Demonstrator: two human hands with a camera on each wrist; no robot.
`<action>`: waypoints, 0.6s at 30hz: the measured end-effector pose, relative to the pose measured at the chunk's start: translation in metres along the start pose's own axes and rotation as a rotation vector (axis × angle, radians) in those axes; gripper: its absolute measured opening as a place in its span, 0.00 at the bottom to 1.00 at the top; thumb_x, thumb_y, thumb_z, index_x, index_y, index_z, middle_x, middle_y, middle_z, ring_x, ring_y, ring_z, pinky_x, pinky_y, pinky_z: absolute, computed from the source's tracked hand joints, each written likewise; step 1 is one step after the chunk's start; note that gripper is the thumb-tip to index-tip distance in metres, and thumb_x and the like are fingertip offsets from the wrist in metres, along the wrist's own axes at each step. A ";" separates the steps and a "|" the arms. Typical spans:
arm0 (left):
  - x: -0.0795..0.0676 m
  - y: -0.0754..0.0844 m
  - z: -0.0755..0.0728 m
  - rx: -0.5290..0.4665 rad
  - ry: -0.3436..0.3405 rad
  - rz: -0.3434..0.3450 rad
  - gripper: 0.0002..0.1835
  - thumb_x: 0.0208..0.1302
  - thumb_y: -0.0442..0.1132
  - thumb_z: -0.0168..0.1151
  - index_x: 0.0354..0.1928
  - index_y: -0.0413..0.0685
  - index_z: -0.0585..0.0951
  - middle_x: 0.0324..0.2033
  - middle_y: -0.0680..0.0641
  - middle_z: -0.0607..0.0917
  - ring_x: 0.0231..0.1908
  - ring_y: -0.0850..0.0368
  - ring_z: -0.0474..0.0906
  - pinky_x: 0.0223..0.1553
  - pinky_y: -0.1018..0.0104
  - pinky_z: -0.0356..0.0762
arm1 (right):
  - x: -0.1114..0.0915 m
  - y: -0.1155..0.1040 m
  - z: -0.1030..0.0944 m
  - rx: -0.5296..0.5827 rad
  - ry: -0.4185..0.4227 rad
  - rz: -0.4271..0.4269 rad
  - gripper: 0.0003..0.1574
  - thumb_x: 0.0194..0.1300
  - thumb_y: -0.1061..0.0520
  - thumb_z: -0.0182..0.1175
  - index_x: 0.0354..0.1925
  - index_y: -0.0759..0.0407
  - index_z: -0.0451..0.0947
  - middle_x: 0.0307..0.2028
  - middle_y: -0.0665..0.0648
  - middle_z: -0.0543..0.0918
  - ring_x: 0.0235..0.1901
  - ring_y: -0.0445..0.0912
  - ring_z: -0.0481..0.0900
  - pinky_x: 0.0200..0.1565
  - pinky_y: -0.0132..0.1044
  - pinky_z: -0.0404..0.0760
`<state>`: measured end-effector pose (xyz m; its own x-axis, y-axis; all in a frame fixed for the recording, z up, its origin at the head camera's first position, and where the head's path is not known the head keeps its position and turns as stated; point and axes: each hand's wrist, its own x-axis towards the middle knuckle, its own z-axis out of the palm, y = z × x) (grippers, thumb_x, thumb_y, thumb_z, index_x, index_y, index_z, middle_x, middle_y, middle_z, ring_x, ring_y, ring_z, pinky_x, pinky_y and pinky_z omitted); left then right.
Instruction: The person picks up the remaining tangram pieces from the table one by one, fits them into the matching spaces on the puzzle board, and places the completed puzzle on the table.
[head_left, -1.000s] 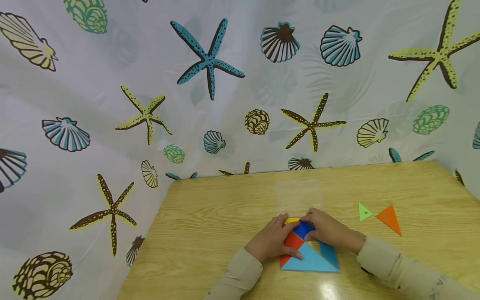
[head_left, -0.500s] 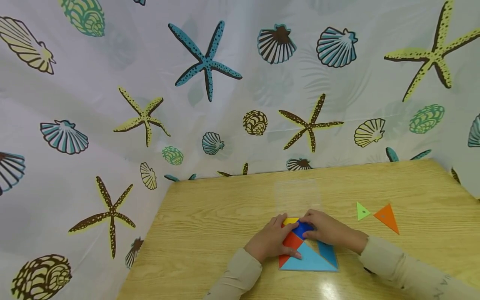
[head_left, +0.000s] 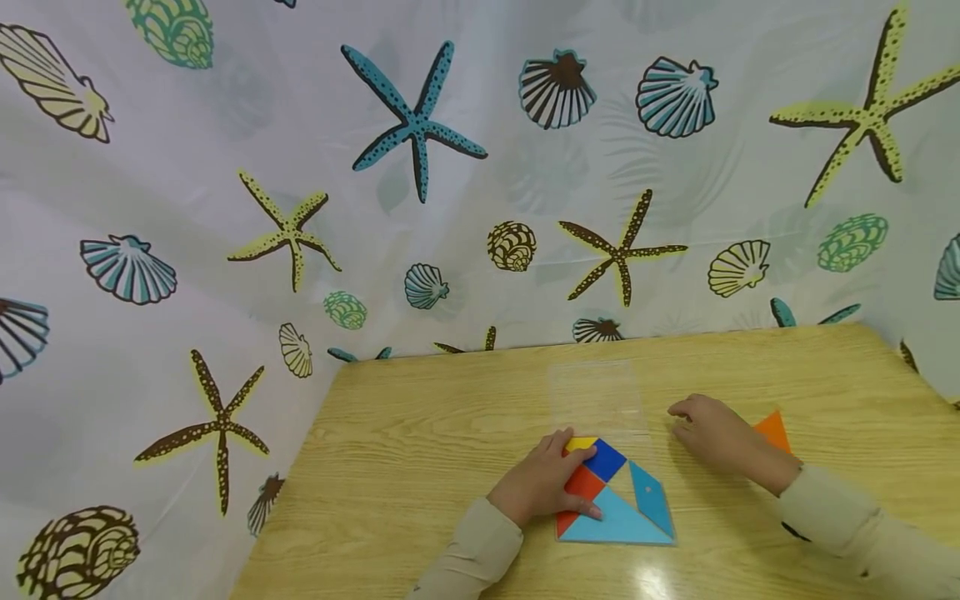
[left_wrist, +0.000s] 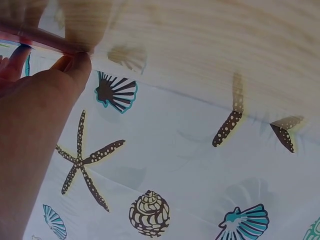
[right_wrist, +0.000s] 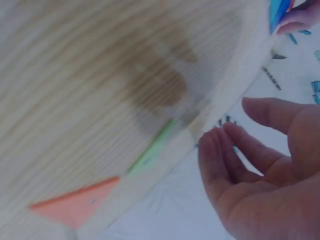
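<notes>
Flat tangram pieces lie together on the table in the head view: a yellow piece (head_left: 579, 443), a blue square (head_left: 606, 461), a red piece (head_left: 585, 483), a large light-blue triangle (head_left: 619, 522) and a blue parallelogram (head_left: 650, 498). My left hand (head_left: 542, 482) rests on their left side with fingers spread, covering part of the red and yellow pieces. To the right of them, my right hand (head_left: 716, 442) hovers over the wood, fingers loosely bent around nothing. In the right wrist view a green triangle (right_wrist: 151, 148) and an orange triangle (right_wrist: 80, 202) lie near that hand.
Behind the pieces a clear plastic sheet (head_left: 596, 392) lies on the wooden table (head_left: 450, 433). A curtain (head_left: 480, 275) printed with starfish and shells hangs along the table's back and left edges. Bare wood shows in a gap between the blue pieces.
My right hand has let go of the blue square and moved right, over toward the loose triangles, now hiding the green one in the head view. The left hand has stayed put.
</notes>
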<state>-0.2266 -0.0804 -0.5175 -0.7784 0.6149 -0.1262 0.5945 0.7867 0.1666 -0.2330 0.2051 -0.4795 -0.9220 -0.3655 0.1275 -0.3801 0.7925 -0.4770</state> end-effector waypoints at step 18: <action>-0.001 0.002 -0.004 -0.004 -0.012 -0.003 0.49 0.43 0.78 0.48 0.70 0.71 0.57 0.70 0.49 0.51 0.68 0.52 0.49 0.59 0.59 0.65 | -0.019 0.033 -0.009 -0.160 0.073 0.057 0.18 0.55 0.64 0.63 0.38 0.81 0.76 0.32 0.69 0.78 0.32 0.59 0.75 0.33 0.52 0.76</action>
<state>-0.2252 -0.0799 -0.5135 -0.7776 0.6134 -0.1385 0.5914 0.7882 0.1701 -0.2287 0.2429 -0.4900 -0.9431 -0.2857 0.1701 -0.3284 0.8805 -0.3418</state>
